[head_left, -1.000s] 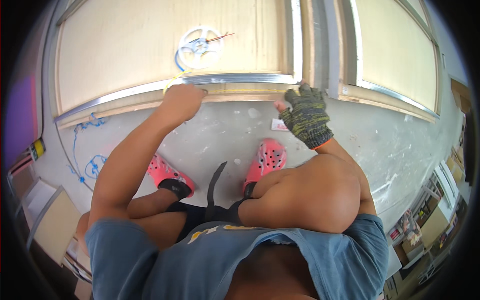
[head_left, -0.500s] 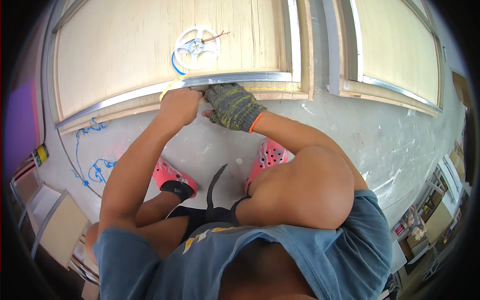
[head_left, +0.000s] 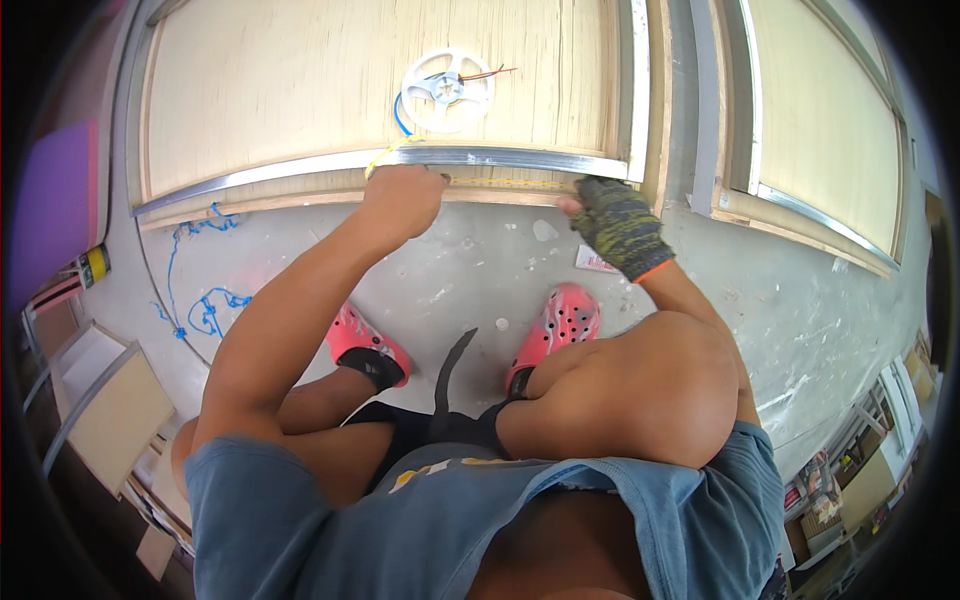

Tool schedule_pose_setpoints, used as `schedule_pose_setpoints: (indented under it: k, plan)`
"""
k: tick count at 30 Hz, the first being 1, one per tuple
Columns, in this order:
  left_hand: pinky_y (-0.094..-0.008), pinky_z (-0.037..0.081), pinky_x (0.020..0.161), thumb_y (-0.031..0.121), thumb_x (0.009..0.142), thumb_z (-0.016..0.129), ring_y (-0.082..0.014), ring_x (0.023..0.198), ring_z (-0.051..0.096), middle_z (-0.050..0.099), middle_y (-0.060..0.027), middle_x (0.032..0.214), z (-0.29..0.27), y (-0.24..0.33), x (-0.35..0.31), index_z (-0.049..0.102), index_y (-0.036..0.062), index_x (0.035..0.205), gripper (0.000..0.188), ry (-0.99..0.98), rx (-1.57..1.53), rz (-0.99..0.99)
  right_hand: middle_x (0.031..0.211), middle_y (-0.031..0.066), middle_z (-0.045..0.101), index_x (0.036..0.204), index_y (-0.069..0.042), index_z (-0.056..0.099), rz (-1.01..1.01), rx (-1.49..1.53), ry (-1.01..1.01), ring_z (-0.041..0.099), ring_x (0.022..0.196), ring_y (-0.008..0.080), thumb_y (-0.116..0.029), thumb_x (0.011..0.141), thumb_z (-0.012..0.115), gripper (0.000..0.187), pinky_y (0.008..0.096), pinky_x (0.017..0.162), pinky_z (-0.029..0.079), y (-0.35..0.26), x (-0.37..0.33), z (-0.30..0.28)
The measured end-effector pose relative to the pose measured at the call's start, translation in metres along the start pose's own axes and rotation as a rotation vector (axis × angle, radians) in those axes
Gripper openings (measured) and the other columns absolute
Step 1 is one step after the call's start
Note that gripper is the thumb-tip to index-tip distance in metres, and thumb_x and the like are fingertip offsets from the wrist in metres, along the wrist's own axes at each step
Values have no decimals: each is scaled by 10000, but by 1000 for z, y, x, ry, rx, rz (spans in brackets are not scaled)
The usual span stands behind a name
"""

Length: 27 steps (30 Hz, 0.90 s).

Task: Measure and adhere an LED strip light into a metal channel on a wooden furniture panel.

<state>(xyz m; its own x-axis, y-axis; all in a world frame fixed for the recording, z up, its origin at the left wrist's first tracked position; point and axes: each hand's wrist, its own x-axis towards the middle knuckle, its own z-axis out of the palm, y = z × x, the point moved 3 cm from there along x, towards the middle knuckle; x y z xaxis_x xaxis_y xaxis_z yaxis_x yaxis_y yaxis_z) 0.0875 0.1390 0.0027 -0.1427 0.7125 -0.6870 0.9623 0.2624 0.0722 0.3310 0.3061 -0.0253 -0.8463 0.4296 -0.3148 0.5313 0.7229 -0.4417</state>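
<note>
A wooden panel (head_left: 300, 90) with a metal rail (head_left: 480, 157) lies before me. On it sits a white reel (head_left: 470, 118) with blue and red wires. From the reel a thin yellow strip, by its look an LED strip (head_left: 505, 182), loops over the rail and runs along the groove on my side. My bare left hand (head_left: 403, 202) is closed on the strip at the rail. Farther right, my right hand (head_left: 622, 228), in a dark green fingerless glove, has its fingers bunched against the strip near the panel's corner. Its fingertips are partly hidden.
A second framed panel (head_left: 830, 130) lies to the right across a gap. Tangled blue string (head_left: 205, 315) is on the grey floor at left. A small white packet (head_left: 594, 259) lies by my right wrist. My pink clogs (head_left: 570, 318) stand close to the panel.
My right hand has moved right along the groove, away from my left hand, toward the corner. My left hand stays closed at the strip's loop. The view has shifted slightly.
</note>
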Motion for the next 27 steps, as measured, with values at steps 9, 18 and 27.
schedule_pose_setpoints:
  k: [9,18,27]
  plan:
    - [-446,590,797,4,852,612,-303,1013,735,752,-139,1088,-4,2,-4,631,176,1433,606,-98,18,-46,1006,173,700,1065,-69,698,-85,26,-30,674,996,374,-397,973,656,343,512,872,519,38,-21,-21]
    - [-454,584,825,29,852,631,-355,971,716,709,-180,1089,18,2,-14,653,88,1370,523,125,50,-17,1469,162,542,1011,-149,719,-74,-319,312,500,1336,438,-423,874,745,307,610,1152,312,40,-52,-47]
    - [-449,567,832,70,874,636,-315,963,680,683,-168,1006,12,15,-25,698,-4,1133,277,298,223,105,1616,202,408,1104,-174,775,-23,-381,179,390,1456,502,-618,890,694,500,664,1230,152,53,-42,-30]
